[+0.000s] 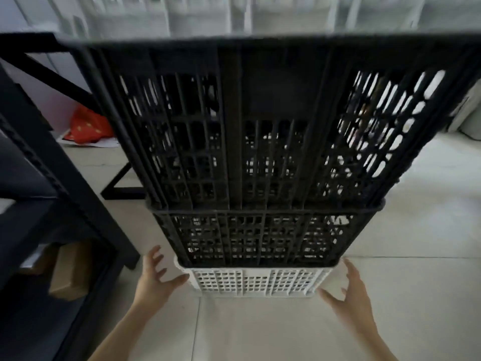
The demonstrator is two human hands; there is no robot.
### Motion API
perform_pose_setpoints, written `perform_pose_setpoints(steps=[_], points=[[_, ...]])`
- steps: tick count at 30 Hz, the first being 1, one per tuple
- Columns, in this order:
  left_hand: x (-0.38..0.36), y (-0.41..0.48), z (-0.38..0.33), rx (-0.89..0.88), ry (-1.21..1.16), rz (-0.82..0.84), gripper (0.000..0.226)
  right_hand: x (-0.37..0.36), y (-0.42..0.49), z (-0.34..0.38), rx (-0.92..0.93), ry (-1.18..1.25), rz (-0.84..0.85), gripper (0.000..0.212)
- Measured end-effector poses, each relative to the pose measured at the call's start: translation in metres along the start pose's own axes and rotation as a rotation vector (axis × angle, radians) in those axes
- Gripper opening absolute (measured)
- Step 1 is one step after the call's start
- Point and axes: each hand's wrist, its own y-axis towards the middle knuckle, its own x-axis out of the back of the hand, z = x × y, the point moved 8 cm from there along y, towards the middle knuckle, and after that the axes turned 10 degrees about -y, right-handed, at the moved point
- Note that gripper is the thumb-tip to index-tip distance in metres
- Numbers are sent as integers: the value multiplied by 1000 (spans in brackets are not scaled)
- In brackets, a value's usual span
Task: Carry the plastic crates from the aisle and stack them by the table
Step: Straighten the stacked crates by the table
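**Crates stacked three high on the floor, both hands off them**

Crates stand in one column in front of you: a white crate (253, 282) on the tiled floor (260, 329), a black crate (257, 238) on top of it, and a taller black crate (260, 126) above that, rising toward your head.

Your left hand (153, 277) hovers beside the white crate's left end, fingers spread, its grip released; the thumb tip is just beside the crate's corner, and you cannot tell whether it touches. Your right hand (351, 293) is near the right end, also spread wide and holding nothing.

To your left, a dark table frame (78, 183) stands close to the stack, its leg just beside the lower black crate. A brown cardboard box (70, 272) sits under that frame. Farther back on the floor lies a red bag (88, 125) on white paper. Pale, blurred shelving runs across the far side.
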Motion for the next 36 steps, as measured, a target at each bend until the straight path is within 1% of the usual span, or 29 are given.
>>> perform_pose_setpoints(steps=[2, 4, 7, 10, 11, 13, 15, 17, 19, 20, 21, 23, 25, 26, 27, 28, 29, 31, 33, 36], points=[[14, -21, -48, -28, -40, -40, 98, 32, -19, 26, -59, 97, -30, 100], [25, -37, -100, -79, -54, -68, 104, 73, -33, 60, -80, 222, -109, 102], [28, -56, -170, -133, 25, -18, 111, 131, -45, 116, -19, 363, -168, 99], [18, -69, -219, -134, 156, 44, 108, 166, -45, 164, 48, 364, -107, 99], [15, -72, -230, -128, 193, 36, 105, 173, -45, 178, 77, 347, -86, 98], [10, -72, -246, -108, 262, -21, 99, 183, -43, 201, 122, 319, -68, 90], [7, -69, -255, -61, 345, -91, 96, 184, -38, 211, 134, 262, -56, 85], [2, -67, -258, -15, 424, -134, 96, 181, -31, 213, 128, 201, -71, 85], [-2, -63, -259, 8, 470, -164, 97, 180, -25, 210, 100, 147, -130, 95], [-1, -61, -258, 16, 466, -188, 95, 178, -22, 207, 68, 133, -153, 101], [-1, -59, -256, 31, 446, -207, 92, 176, -19, 203, 38, 128, -168, 102], [2, -53, -247, 71, 403, -226, 90, 173, -15, 191, -33, 120, -199, 95], [3, -47, -233, 111, 387, -218, 100, 169, -11, 177, -116, 135, -220, 92], [2, -45, -225, 117, 389, -199, 106, 166, -7, 169, -147, 142, -206, 95], [-1, -42, -218, 116, 391, -175, 109, 160, -2, 162, -159, 147, -175, 99], [-3, -39, -212, 108, 389, -158, 107, 153, 4, 158, -153, 148, -135, 103], [-5, -37, -208, 94, 386, -158, 101, 147, 9, 155, -136, 139, -99, 104], [-6, -33, -204, 52, 386, -181, 89, 137, 17, 152, -106, 94, -63, 98], [-7, -29, -202, 15, 393, -204, 85, 132, 22, 151, -113, 73, -73, 93], [-5, -25, -203, -21, 410, -222, 86, 129, 27, 157, -121, 50, -106, 94]])
